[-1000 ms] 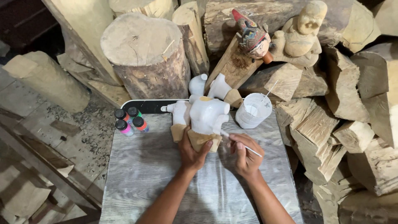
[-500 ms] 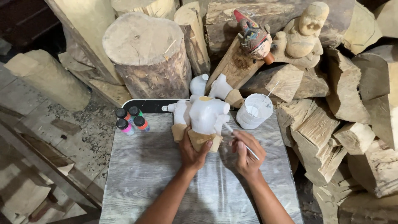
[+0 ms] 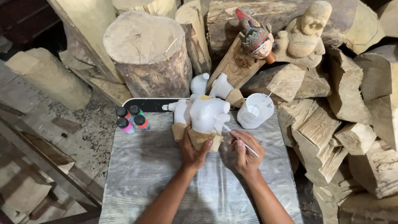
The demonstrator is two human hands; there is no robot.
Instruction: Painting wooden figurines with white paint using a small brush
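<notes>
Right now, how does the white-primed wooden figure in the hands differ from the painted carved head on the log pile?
The white-primed wooden figure is plain white with bare wood at its base; the painted carved head is multicoloured. The figure stands on the grey table, gripped by the left hand, while the head lies untouched on logs. The right hand holds a thin brush. Both are carved wood.

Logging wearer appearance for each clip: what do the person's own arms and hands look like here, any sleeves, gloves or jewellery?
Both forearms are bare up to the bottom edge of the picture, with no sleeve in view. The left hand and the right hand wear no gloves. No ring, watch or bracelet shows on either wrist or on the fingers that can be seen.
</notes>
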